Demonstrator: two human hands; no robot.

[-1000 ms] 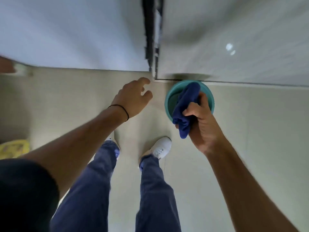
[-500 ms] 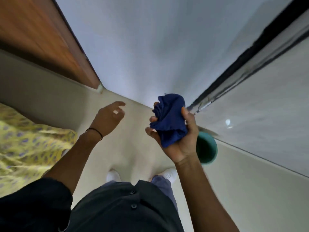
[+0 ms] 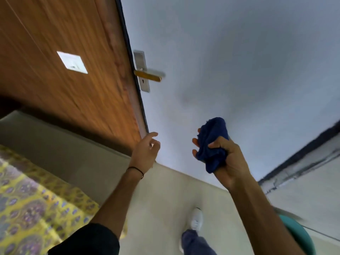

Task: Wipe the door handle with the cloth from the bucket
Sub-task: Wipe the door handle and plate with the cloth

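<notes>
My right hand point(image 3: 227, 161) is raised at centre right, shut on a crumpled dark blue cloth point(image 3: 213, 146). A metal door handle point(image 3: 149, 75) with a brass-coloured lever sticks out from the edge of a brown wooden door point(image 3: 60, 70), well above and left of the cloth. My left hand point(image 3: 146, 150) is open, its fingers apart, close to the door's lower edge; I cannot tell if they touch it. The teal bucket point(image 3: 298, 234) stands on the floor at the lower right, partly hidden behind my right forearm.
A pale blue-grey wall point(image 3: 230, 61) fills the upper right. A white square plate point(image 3: 72, 62) is on the door. A yellow patterned fabric point(image 3: 31, 208) lies at the lower left. A dark frame strip point(image 3: 301, 155) runs along the right. My shoe point(image 3: 196, 220) is on the tiled floor.
The view has swung up from the floor and bucket to the door, bringing the handle into sight. My right hand lifted the cloth out of the bucket and upward; my left hand rose toward the door edge.
</notes>
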